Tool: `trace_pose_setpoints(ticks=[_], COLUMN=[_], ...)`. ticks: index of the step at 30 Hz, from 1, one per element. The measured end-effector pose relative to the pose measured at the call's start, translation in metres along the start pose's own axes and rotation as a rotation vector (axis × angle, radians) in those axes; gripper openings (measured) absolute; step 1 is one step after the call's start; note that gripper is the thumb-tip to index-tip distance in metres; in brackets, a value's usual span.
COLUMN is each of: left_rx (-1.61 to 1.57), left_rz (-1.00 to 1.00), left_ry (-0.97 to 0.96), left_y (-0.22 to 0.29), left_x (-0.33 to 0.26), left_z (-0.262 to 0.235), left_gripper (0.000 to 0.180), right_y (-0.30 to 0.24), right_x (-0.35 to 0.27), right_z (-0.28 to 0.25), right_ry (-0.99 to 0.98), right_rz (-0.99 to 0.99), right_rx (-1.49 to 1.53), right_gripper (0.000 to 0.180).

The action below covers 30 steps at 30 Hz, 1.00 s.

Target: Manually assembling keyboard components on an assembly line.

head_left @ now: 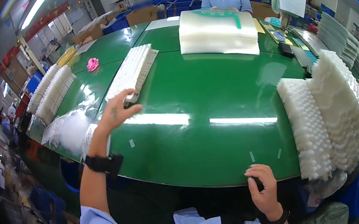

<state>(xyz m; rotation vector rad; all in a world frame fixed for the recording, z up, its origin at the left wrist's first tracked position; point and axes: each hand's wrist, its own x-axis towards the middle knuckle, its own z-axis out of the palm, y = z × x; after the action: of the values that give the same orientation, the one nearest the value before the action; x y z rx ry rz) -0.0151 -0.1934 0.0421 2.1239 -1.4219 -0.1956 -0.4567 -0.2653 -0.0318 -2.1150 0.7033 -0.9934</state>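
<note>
Clock centre is the middle of my remote view. The stack of bumpy white sheets (132, 71) lies between 10 and 11 o'clock on the green table (212, 90). Step in hand, as I judge it: reaching to that stack's near end. The next move calls for closing thumb and fingers evenly on it. The left hand (116, 112), at 9 o'clock, has thumb and fingers spread apart at that end; I cannot confirm contact. The right hand (264, 190), near 5 o'clock at the table's near edge, is half open, fingers loosely curled, nothing visible held.
</note>
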Motion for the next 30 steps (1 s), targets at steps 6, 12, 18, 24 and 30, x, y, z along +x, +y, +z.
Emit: trace_pose_setpoints(ticks=[6,12,18,24,30], left_rx=[0.592,0.068,-0.047,0.044,0.416], left_rz=[0.135,-0.09,-0.14,-0.041,0.122], left_ry=[0.195,-0.117,-0.165,-0.012,0.513], left_y=[-0.083,-0.116,-0.109,-0.109,-0.043], left_x=[0.038,0.072,0.074,0.072,0.048], left_z=[0.0,-0.035,-0.043,-0.034,-0.029], left_gripper=[0.083,0.063,0.056,0.04,0.018], right_y=[0.014,0.018,0.015,0.016,0.014], right_x=[0.006,0.005,0.005,0.004,0.005], right_z=[0.03,0.032,0.035,0.035,0.038], right_ry=[0.052,0.073,0.088,0.098,0.121], right_rz=[-0.138,-0.08,-0.047,-0.055,-0.101], right_rx=[-0.439,-0.48,-0.516,-0.525,-0.49], right_gripper=[0.017,0.017,0.018,0.018,0.019])
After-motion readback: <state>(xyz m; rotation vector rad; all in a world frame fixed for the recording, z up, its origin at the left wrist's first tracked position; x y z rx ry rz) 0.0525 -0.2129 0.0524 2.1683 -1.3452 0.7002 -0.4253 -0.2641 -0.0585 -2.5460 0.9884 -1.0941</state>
